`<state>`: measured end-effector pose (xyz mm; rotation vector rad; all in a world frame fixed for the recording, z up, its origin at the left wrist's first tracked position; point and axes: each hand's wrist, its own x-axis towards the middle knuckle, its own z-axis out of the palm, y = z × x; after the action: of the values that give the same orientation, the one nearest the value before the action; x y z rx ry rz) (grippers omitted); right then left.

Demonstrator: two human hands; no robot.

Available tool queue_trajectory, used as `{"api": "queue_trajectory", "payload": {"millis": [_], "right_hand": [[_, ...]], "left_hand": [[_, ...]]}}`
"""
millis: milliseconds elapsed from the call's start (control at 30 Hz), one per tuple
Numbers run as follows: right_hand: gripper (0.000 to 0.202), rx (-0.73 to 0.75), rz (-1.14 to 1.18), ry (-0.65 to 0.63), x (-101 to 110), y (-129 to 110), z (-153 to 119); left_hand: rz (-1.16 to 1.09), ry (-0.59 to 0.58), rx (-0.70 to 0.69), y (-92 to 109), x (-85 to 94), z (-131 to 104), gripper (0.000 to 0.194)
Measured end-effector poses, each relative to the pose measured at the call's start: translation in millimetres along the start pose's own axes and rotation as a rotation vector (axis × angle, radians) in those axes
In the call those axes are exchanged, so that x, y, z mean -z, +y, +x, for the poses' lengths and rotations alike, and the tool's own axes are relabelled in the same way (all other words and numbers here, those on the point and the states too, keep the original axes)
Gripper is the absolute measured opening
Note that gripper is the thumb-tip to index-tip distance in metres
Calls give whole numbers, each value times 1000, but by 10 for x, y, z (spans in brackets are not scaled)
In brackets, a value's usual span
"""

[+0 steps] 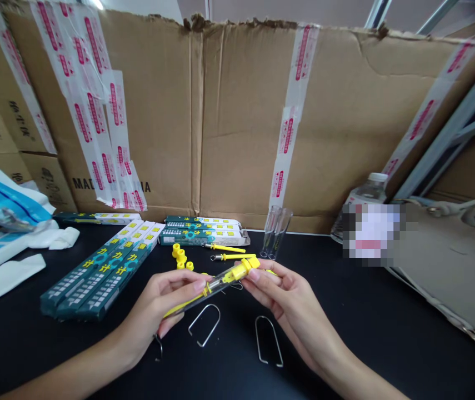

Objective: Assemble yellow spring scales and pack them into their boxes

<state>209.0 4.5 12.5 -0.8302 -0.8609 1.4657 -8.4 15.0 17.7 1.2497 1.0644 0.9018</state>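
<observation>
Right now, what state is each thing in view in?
Clear spring-scale tube: tilted, yellow cap at its upper end
Left hand: closed on the tube
Right hand: fingers on the yellow cap
Two U-shaped wire handles: lying loose
Yellow spring rods: lying down
Loose yellow caps: clustered
Two clear tubes: upright
Green-and-white boxes: lying flat
Plastic bottle: upright, capped

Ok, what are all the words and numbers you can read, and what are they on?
"力计": on the green boxes; their smaller print is too small to read.
"MAD…A": on the cardboard; tape hides the middle.
Too small or blurred: the tape's red labels, black characters on the cardboard's left, the bottle's label.
Held tube: nothing I can read.
</observation>
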Motion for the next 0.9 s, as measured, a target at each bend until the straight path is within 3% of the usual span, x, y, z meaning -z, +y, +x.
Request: {"api": "queue_trajectory", "payload": {"millis": [200, 567, 733, 900], "right_hand": [[34, -18, 1, -13, 2, -8, 14], [21, -19, 39, -34, 13, 12, -9], [33, -30, 50, -15, 2, -8, -3], [31, 3, -8, -21, 3, -21, 9]], "left_hand": [[4, -15, -10, -24, 10, 8, 43], [14, -22, -24, -44, 19, 30, 41], [-1, -32, -28, -40, 16, 26, 40], [-7, -24, -19, -27, 9, 23, 41]]}}
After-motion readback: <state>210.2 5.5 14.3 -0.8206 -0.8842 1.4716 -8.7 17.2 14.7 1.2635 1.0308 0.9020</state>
